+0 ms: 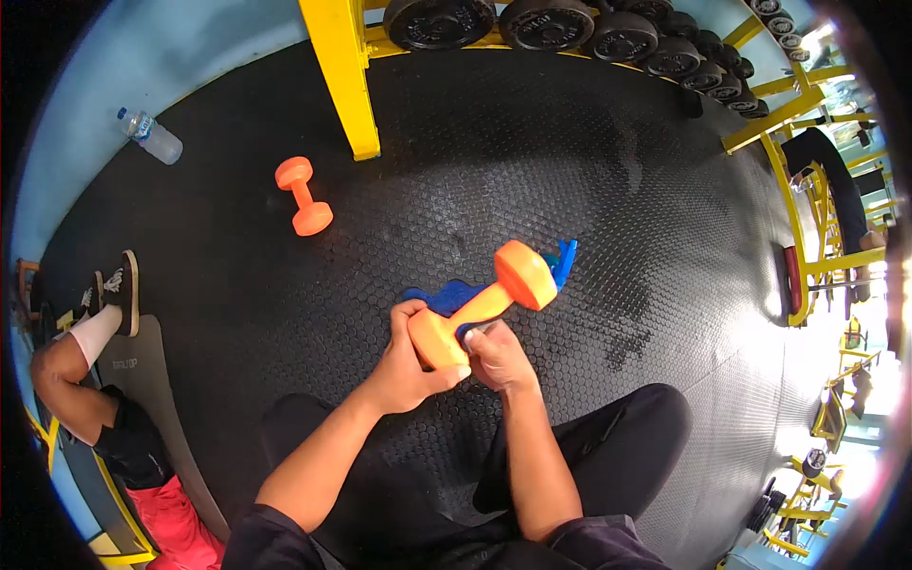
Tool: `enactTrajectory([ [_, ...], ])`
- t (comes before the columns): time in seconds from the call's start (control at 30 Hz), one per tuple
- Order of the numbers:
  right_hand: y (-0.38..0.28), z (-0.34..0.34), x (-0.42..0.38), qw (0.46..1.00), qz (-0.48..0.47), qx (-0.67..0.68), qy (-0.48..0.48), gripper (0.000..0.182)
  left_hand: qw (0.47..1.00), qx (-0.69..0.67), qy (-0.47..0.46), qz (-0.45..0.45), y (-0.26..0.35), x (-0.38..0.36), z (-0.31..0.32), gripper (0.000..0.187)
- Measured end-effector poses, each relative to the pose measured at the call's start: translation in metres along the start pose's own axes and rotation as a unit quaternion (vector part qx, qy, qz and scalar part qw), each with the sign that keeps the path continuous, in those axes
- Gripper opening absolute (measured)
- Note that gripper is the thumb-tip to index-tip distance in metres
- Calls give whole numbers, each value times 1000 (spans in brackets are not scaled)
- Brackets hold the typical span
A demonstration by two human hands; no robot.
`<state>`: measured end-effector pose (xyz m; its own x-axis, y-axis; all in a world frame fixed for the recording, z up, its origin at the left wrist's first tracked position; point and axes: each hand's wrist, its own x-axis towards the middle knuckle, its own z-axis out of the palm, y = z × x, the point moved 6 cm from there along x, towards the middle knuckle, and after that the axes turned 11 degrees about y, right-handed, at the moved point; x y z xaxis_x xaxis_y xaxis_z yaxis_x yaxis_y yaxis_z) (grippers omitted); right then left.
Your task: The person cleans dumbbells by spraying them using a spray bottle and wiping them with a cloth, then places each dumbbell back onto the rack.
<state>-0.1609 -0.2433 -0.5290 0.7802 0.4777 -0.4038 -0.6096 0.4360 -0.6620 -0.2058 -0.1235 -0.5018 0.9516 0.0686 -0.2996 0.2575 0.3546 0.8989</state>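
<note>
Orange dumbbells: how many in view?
2. One dumbbell is held in the left hand, right hand against it; a second dumbbell lies on the black floor, left of the yellow post. No others show.

smooth orange dumbbell (486,304) held aslant, blue cloth (452,297) bunched partly behind it.

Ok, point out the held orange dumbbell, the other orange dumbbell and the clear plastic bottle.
Held orange dumbbell (484,305): head view, on its handle.
Other orange dumbbell (302,194): head view, on its handle.
Clear plastic bottle (153,137): head view, on its body.
</note>
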Motion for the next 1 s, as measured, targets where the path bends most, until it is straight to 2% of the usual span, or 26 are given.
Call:
enactTrajectory([
  [0.03, 1, 5, 1, 1000, -4, 1, -1, 59, 992, 115, 4, 57, 6, 0, -4, 88],
  [0.07, 2, 9, 0, 1000, -15, 12, 18, 52, 967, 227, 9, 113, 12, 0, -6, 93],
  [0.1, 5, 11, 0, 999, -25, 23, 37, 45, 931, 295, 29, 213, 17, -1, -7, 97],
  [0.13, 11, 13, 3, 999, -26, 24, 38, 45, 931, 296, 28, 213, 14, 1, -7, 97],
  [0.2, 27, 1, 14, 988, 3, 32, 150, 30, 843, 413, 68, 337, 20, -1, -1, 98],
  [0.23, 25, 5, 13, 982, -4, 14, 187, 27, 866, 385, 68, 312, 15, 2, -2, 96],
  [0.27, 23, 8, 14, 983, -3, 13, 184, 27, 865, 385, 72, 312, 15, 3, -4, 96],
  [0.33, 26, 3, 11, 955, 17, -163, 249, 37, 814, 491, 69, 303, 14, 7, -9, 89],
  [0.37, 38, -5, 12, 938, 41, -224, 261, 50, 827, 483, 82, 277, 15, 9, -14, 83],
  [0.4, 51, -17, 15, 939, 41, -220, 260, 50, 825, 487, 80, 276, 15, 10, -17, 83],
  [0.47, 73, -36, 16, 953, 86, -123, 263, 59, 833, 512, 105, 184, 3, 17, -35, 85],
  [0.5, 74, -49, 9, 931, 144, -152, 299, 66, 823, 534, 100, 166, -4, 18, -44, 87],
  [0.53, 80, -59, 10, 928, 151, -37, 340, 68, 820, 541, 97, 163, -11, 17, -49, 87],
  [0.6, 79, -74, 19, 949, 49, 93, 296, 69, 854, 487, 141, 117, -27, 17, -69, 79],
  [0.63, 75, -77, 22, 961, 16, 126, 247, 70, 851, 494, 138, 113, -37, 19, -74, 79],
  [0.67, 68, -76, 25, 967, -19, 160, 199, 70, 893, 404, 194, 38, -51, 20, -88, 73],
  [0.7, 67, -78, 24, 968, -28, 159, 193, 71, 918, 306, 248, -37, -68, 20, -101, 67],
  [0.73, 68, -77, 21, 966, -26, 165, 196, 71, 917, 312, 246, -41, -75, 22, -105, 67],
  [0.8, 69, -71, 18, 977, -34, 96, 187, 72, 941, 151, 241, -182, -103, 21, -116, 62],
  [0.83, 87, -78, 16, 972, 7, 30, 232, 73, 938, 137, 226, -223, -102, 19, -110, 61],
  [0.87, 97, -76, 12, 953, 78, -80, 281, 76, 937, 141, 227, -225, -101, 19, -108, 61],
  [0.93, 76, -37, -14, 928, 48, -233, 285, 67, 910, 108, 304, -260, -106, 13, -115, 63],
  [1.0, 126, -49, -12, 910, 61, -356, 204, 62, 900, 139, 306, -276, -120, 15, -130, 65],
])
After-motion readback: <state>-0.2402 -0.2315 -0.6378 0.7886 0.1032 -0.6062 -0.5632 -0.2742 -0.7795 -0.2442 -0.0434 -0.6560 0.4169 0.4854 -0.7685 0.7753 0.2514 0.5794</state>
